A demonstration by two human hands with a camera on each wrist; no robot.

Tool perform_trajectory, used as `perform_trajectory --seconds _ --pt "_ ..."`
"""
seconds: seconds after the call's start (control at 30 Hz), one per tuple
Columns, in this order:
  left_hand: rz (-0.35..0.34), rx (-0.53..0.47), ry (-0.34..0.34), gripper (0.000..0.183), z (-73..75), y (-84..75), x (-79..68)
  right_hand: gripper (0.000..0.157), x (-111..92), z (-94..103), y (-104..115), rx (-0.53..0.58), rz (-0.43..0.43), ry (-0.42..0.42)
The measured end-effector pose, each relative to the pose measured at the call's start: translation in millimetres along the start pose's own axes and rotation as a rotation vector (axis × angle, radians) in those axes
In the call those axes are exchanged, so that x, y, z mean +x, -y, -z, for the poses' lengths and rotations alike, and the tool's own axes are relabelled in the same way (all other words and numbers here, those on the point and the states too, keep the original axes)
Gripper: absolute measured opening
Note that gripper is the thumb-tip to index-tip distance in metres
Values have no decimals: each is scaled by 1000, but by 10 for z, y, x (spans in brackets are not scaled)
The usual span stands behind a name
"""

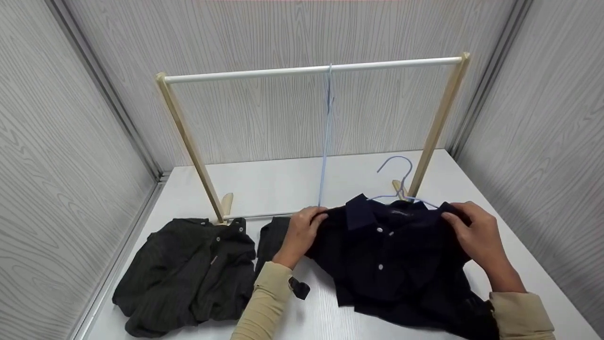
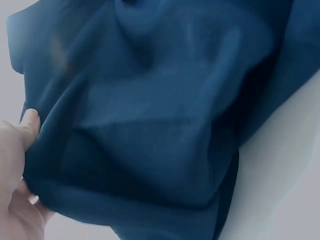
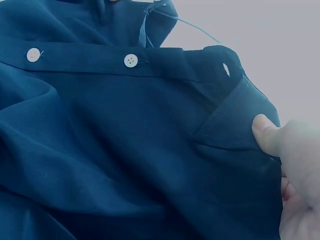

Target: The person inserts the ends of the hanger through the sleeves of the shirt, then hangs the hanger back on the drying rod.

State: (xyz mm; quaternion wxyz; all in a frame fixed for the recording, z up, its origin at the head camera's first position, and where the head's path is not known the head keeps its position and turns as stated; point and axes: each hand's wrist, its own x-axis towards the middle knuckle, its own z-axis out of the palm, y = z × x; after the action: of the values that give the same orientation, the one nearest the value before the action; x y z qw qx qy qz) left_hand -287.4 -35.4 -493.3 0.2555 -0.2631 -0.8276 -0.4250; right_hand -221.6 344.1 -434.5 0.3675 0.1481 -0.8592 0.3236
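A navy collared shirt point(image 1: 401, 264) with white buttons hangs between both hands over the front right of the table. My left hand point(image 1: 302, 233) pinches its shoulder on the left side. On the opposite side, my right hand point(image 1: 479, 231) grips the other shoulder close to the collar, the thumb on top of the cloth in the right wrist view. A light blue wire hanger point(image 1: 401, 182) runs into the neck opening. Its hook stands up above the collar, and the cloth hides most of its lower part.
A rack with a white rail point(image 1: 278, 72) and wooden posts point(image 1: 436, 127) stands behind the shirt. Another blue hanger point(image 1: 326, 137) hangs from the rail, edge-on. A dark grey shirt point(image 1: 188, 278) lies on the white table point(image 1: 264, 184) at left, with more dark cloth point(image 1: 272, 238) beside it.
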Motion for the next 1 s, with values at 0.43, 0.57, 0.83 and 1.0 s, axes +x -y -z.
perform_trajectory --seconds 0.43,0.57,0.83,1.0 --pt "48 9 -45 15 358 181 33 16 47 45 -13 -24 -35 -16" --pt "28 65 -81 14 526 181 145 17 61 50 -14 -34 -35 -12" --pt "-54 255 -187 17 882 -20 580 20 80 64 3 -56 -21 -12" --pt "-132 346 -244 20 1056 -268 898 22 90 65 20 -60 -39 -1"
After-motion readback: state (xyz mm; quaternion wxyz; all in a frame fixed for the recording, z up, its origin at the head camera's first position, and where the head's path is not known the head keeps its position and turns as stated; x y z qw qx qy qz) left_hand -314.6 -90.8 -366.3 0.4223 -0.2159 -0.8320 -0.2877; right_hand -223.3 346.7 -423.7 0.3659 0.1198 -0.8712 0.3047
